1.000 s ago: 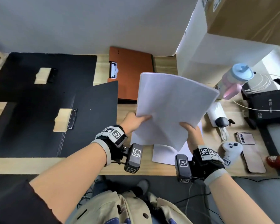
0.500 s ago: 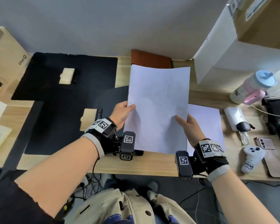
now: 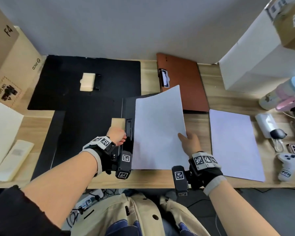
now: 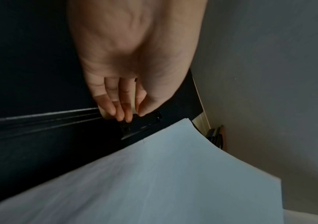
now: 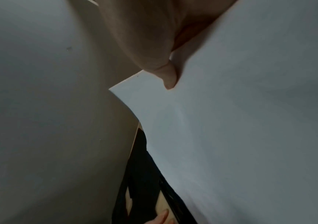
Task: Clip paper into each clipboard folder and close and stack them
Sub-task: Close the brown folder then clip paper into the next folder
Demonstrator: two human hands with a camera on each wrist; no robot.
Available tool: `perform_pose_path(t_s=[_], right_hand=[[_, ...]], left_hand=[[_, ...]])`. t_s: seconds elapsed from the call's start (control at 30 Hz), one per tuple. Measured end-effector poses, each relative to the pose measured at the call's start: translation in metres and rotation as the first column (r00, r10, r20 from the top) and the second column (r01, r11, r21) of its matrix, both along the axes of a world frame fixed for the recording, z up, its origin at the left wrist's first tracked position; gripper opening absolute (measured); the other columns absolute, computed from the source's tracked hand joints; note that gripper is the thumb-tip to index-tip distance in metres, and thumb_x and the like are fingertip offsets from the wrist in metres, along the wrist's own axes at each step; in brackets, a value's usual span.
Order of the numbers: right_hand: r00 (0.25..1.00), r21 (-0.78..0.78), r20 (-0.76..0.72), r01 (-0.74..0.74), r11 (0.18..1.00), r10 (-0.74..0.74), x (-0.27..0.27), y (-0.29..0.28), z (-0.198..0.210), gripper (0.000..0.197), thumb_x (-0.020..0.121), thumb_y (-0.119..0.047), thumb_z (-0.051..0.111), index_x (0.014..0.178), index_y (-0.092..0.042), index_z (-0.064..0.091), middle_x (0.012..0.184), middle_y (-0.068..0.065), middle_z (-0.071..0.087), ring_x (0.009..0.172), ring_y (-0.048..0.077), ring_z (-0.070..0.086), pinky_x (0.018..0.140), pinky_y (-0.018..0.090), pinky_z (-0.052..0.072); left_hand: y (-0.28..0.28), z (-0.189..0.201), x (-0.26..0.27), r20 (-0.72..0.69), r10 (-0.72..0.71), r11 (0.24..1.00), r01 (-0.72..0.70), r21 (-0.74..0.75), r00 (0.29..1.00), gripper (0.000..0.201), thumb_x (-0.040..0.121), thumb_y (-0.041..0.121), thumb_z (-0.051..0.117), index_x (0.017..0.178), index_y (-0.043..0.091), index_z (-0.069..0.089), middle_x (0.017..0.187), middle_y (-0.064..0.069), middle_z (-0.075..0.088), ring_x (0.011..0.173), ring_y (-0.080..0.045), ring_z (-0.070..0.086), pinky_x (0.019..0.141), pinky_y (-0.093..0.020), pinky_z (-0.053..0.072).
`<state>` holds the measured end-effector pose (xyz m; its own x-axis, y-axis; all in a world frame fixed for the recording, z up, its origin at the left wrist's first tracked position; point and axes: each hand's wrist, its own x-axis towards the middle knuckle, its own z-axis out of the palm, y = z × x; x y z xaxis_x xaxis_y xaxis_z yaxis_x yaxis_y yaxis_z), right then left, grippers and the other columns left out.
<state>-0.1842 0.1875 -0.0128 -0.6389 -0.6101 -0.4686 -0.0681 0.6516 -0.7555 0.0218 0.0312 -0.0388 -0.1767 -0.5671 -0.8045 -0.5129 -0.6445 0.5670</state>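
1. Since half a second ago, left hand (image 3: pixel 116 135) has released the paper (image 3: pixel 157 128), now pinching the clip (image 3: pixel 129 128).
2. Right hand (image 3: pixel 189 142) pinches the paper over the black folder (image 3: pixel 92 133) near the desk's (image 3: pixel 152 178) front edge.
3. Risk: one-handed, the sheet may enter the clip skewed.

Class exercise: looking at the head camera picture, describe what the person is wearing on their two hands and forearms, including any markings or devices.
Each wrist carries a black strap with a grey cuff, topped by white blocks printed with black square-pattern markers. A black box-shaped camera unit, also tagged, hangs beneath the left hand and the right hand. The forearms are bare; a dark sleeve is pushed up the left arm.
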Motion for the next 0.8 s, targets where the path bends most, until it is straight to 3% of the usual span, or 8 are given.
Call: perform_pose_path(t_s=[0.07,0.13,0.23,0.3,0.4,0.53,0.7,0.8], right_hand=[[0.999,0.021,-0.03,0.028,0.999,-0.027,0.007,-0.001,0.0,0.031,0.095,-0.014,0.048,0.12,0.0,0.06,0.116,0.013,0.066,0.11,0.031,0.061,0.097,0.04,0.048],[0.998,0.039,-0.059,0.031,0.999,-0.029,0.012,-0.004,0.0,0.032,0.096,-0.014,0.046,0.121,0.001,0.058,0.121,0.014,0.064,0.114,0.03,0.059,0.095,0.034,0.045],[0.994,0.071,-0.106,0.028,0.997,-0.02,0.017,-0.012,-0.001,0.032,0.096,-0.013,0.045,0.122,0.0,0.058,0.12,0.014,0.064,0.112,0.031,0.058,0.09,0.031,0.043],[0.992,0.095,-0.124,0.036,0.995,-0.024,0.016,-0.016,0.0,0.032,0.096,-0.015,0.045,0.121,-0.002,0.059,0.12,0.014,0.064,0.112,0.031,0.059,0.091,0.033,0.044],[0.99,0.133,-0.14,0.04,0.99,-0.021,0.014,-0.022,-0.002,0.031,0.096,-0.016,0.046,0.12,-0.002,0.06,0.118,0.014,0.065,0.11,0.032,0.059,0.089,0.031,0.044],[0.989,0.169,-0.147,0.049,0.984,-0.024,0.008,-0.029,-0.006,0.036,0.095,-0.021,0.046,0.125,-0.003,0.056,0.121,0.014,0.064,0.112,0.033,0.059,0.094,0.038,0.047],[0.989,0.197,-0.143,0.069,0.978,-0.041,0.004,-0.035,-0.01,0.037,0.095,-0.022,0.046,0.127,-0.005,0.055,0.122,0.013,0.063,0.113,0.032,0.058,0.094,0.037,0.047],[0.988,0.219,-0.141,0.088,0.972,-0.057,0.0,-0.033,-0.018,0.043,0.094,-0.025,0.047,0.133,-0.008,0.05,0.132,0.011,0.058,0.121,0.031,0.054,0.102,0.043,0.045]], left_hand=[[-0.004,-0.006,0.001,0.035,-0.079,0.997,0.08,-0.006,0.996,0.031,0.097,0.007,0.039,0.067,0.014,0.042,0.05,0.001,0.053,0.027,-0.001,0.045,0.029,-0.008,0.03],[-0.007,-0.009,-0.002,0.094,-0.162,0.986,0.166,-0.033,0.982,0.027,0.094,0.01,0.044,0.067,0.014,0.045,0.061,-0.002,0.047,0.025,-0.002,0.044,0.029,-0.01,0.03],[-0.016,-0.02,-0.003,0.197,-0.269,0.944,0.298,-0.141,0.943,0.024,0.088,0.021,0.053,0.067,0.01,0.052,0.059,-0.005,0.051,0.025,-0.005,0.048,0.034,-0.014,0.04],[-0.019,-0.025,-0.006,0.24,-0.319,0.913,0.365,-0.183,0.917,0.033,0.086,0.032,0.057,0.064,0.009,0.051,0.055,-0.006,0.053,0.037,-0.015,0.054,0.047,-0.024,0.05],[-0.024,-0.033,-0.009,0.317,-0.39,0.86,0.465,-0.209,0.864,0.049,0.081,0.05,0.055,0.083,0.001,0.058,0.06,-0.011,0.061,0.06,-0.031,0.063,0.069,-0.036,0.059],[-0.028,-0.036,-0.012,0.387,-0.444,0.799,0.553,-0.237,0.808,0.064,0.08,0.055,0.053,0.108,-0.003,0.055,0.094,-0.019,0.069,0.089,-0.04,0.065,0.08,-0.044,0.056],[-0.027,-0.031,-0.013,0.449,-0.479,0.74,0.622,-0.256,0.754,0.054,0.087,0.047,0.051,0.117,0.003,0.044,0.102,-0.014,0.065,0.097,-0.035,0.062,0.083,-0.042,0.053],[-0.03,-0.03,-0.016,0.491,-0.549,0.656,0.713,-0.247,0.676,0.053,0.089,0.044,0.048,0.122,0.004,0.04,0.099,-0.014,0.066,0.091,-0.034,0.064,0.075,-0.038,0.053]])
